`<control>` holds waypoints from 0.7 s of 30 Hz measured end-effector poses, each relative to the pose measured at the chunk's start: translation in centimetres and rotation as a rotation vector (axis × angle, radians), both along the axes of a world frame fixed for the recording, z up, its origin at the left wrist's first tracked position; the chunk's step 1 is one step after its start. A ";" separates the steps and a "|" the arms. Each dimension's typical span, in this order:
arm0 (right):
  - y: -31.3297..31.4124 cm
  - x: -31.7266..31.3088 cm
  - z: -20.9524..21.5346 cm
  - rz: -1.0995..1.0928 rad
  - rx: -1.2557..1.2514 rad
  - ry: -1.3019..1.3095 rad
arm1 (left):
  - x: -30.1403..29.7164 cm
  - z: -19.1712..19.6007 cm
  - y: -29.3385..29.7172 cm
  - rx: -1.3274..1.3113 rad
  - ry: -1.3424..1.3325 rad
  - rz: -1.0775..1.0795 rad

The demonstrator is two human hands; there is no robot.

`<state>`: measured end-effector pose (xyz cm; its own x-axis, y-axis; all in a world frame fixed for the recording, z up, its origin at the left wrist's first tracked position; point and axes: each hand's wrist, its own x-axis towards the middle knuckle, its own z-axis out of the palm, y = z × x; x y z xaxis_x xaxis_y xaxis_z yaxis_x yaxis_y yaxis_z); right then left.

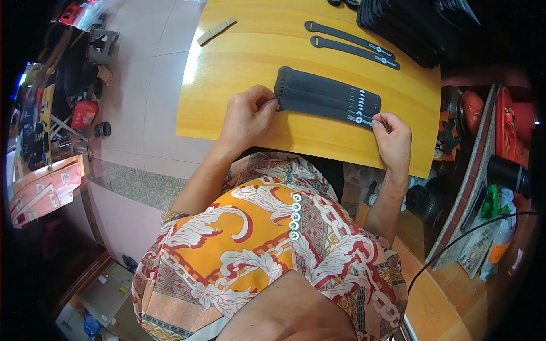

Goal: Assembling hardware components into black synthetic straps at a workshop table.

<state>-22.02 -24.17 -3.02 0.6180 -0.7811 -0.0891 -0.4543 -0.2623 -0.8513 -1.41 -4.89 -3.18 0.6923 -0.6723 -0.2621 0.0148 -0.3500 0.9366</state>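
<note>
Several black cable-tie straps with white print lie overlapped in a staggered row [324, 88] on the yellow tabletop. At the row's near left corner, my left hand [248, 113] pinches the rounded end of the nearest strap [318, 110]. The thumb and forefinger of my right hand [392, 136] are closed on the same strap's printed right end. Farther back lie two single straps [352, 34] [358, 52], side by side, each with a slotted round head on the left. Neither hand touches those.
A thick stack of black straps [404, 28] stands at the table's far right. A small tan strip [216, 31] lies near the far left edge of the yellow table [227, 68]. Right of the table are a shelf with bags and a black cable [455, 238]. A grey stool [103, 45] stands left.
</note>
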 end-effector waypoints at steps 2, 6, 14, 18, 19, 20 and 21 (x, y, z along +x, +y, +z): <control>-0.1 0.2 -0.2 -0.026 -0.006 0.018 | 0.3 -0.5 -0.1 0.074 -0.374 -0.088; -0.1 0.5 -0.1 -0.052 -0.029 0.039 | 0.4 -0.3 -0.7 0.126 -0.367 -0.042; -0.6 0.3 -0.9 -0.064 -0.048 0.047 | 0.5 -0.1 -1.1 0.159 -0.353 -0.019; -0.3 0.6 -0.7 -0.084 -0.059 0.049 | 0.5 -0.2 -1.2 0.160 -0.385 -0.042; -0.3 0.6 -0.6 -0.090 -0.065 0.057 | 0.5 -0.4 -1.2 0.150 -0.393 -0.020; -0.2 0.7 -0.5 -0.099 -0.068 0.061 | 0.5 -0.5 -1.2 0.139 -0.402 0.003; -0.2 0.8 -0.4 -0.101 -0.064 0.076 | 0.6 -0.5 -1.2 0.135 -0.399 -0.005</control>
<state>-21.23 -24.34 -3.47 0.5291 -0.8447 -0.0809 -0.5439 -0.2644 -0.7964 -0.86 -6.05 -3.69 0.7542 -0.6539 -0.0598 -0.3420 -0.4689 0.8143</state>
